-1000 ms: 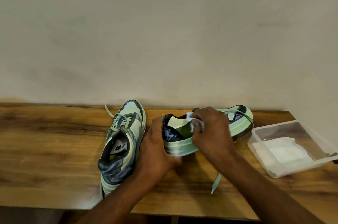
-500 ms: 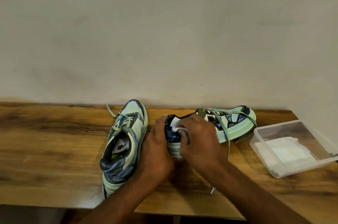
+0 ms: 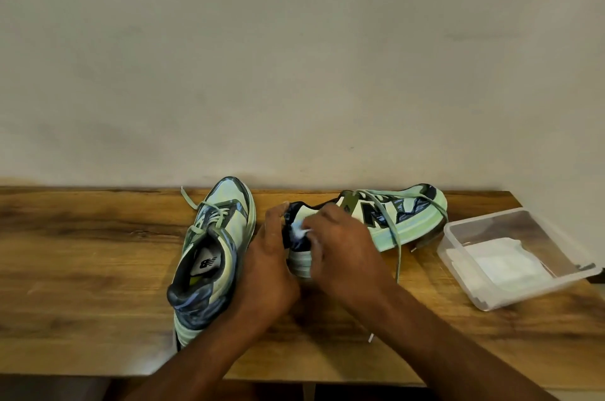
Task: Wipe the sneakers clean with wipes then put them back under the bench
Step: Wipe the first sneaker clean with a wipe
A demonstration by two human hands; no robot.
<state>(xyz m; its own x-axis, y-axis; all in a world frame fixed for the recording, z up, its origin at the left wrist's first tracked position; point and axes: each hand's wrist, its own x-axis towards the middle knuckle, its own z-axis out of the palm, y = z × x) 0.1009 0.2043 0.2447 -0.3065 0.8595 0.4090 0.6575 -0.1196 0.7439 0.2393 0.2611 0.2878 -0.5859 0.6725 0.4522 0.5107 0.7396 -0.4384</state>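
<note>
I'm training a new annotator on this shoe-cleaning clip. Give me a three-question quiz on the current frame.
1. True or false: both sneakers stand upright on the bench.
2. The white wipe is held by: A) left hand B) right hand C) neither
3. What lies in the clear plastic container?

Key:
1. False: the left sneaker stands upright, the right sneaker is tipped on its side.
2. B, against that sneaker's heel, which the left hand steadies.
3. Spare white wipes.
</note>
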